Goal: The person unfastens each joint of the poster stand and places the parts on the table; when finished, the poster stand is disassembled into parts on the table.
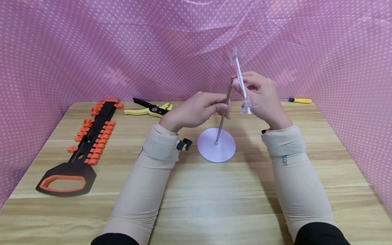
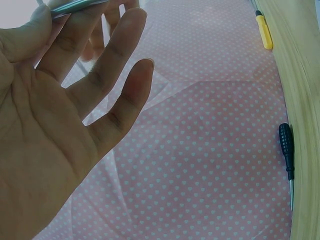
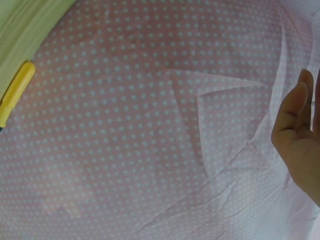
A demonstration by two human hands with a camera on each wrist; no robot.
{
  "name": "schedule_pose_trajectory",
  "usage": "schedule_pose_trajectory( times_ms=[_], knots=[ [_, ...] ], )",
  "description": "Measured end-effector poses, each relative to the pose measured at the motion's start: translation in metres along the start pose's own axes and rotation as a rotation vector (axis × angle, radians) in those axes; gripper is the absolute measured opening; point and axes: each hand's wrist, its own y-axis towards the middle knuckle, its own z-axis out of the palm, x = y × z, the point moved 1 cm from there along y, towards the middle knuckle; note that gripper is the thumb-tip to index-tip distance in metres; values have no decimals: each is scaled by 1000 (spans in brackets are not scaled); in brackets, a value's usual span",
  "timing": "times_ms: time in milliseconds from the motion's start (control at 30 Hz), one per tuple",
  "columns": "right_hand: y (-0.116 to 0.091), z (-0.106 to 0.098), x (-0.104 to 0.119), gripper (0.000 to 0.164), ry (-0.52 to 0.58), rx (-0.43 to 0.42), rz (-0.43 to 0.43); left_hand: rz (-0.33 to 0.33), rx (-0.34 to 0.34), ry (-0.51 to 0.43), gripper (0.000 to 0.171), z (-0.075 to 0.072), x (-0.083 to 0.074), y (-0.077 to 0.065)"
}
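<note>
In the head view, my left hand pinches a thin metal rod between thumb and index finger. The rod rises, leaning slightly right, from a round white base. My right hand holds a thin white bar with a clear plastic clip near its lower end and another at the top. This bar is tilted beside the rod's upper tip. The left wrist view shows the other left fingers spread loosely below the rod. Only part of the right hand shows in the right wrist view.
A black rack with a handle and several orange clips lies at left. Yellow-and-black wire strippers lie behind my left hand. A yellow screwdriver and a black-handled screwdriver lie by the dotted pink cloth.
</note>
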Motion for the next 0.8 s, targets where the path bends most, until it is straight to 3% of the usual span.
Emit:
schedule_pose_trajectory(
  times_ms=[400, 800],
  knots=[
    [0, 3, -3, 14, -125, 49, 17, -14, -1, 4, 25, 0, -2, -1],
    [2, 3, -8, 19, -280, 136, 21, -8, -8, 6, 26, 0, -1, -1]
  ],
)
